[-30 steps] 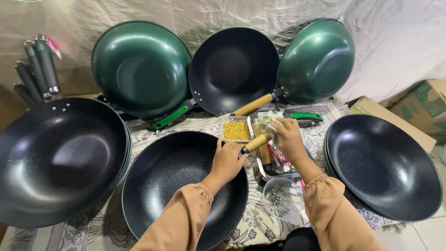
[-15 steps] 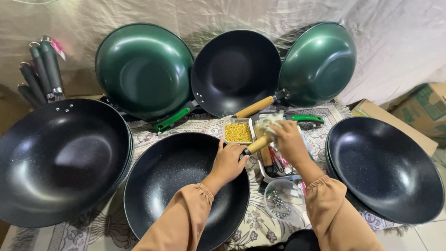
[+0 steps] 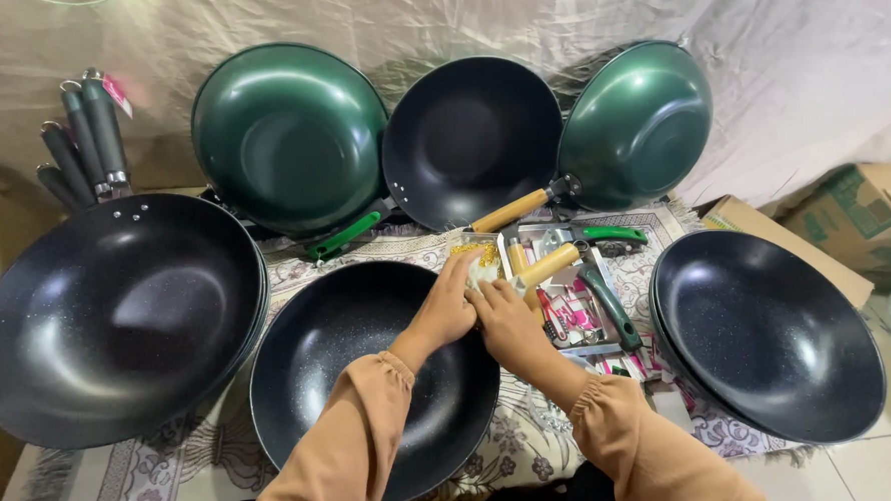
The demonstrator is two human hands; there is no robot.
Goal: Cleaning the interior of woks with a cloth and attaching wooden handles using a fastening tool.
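Now both forearms, in tan sleeves gathered at the cuff, reach forward and meet over the far rim of the black wok (image 3: pixel 371 384), a round, speckled, matte pan lying on a patterned cloth (image 3: pixel 175 473). Fingers of the left hand (image 3: pixel 446 309) stretch flat toward a small clear tray of yellow bits (image 3: pixel 481 257), its grip loose and holding nothing that I can see. Beside it, touching, the right hand (image 3: pixel 509 323) curls around the near end of a pale wooden handle (image 3: pixel 548 266), grip closed on it. Glossy green woks (image 3: pixel 290 137) lean upright against the draped backdrop; another dark wok (image 3: pixel 770 337) lies well to the right
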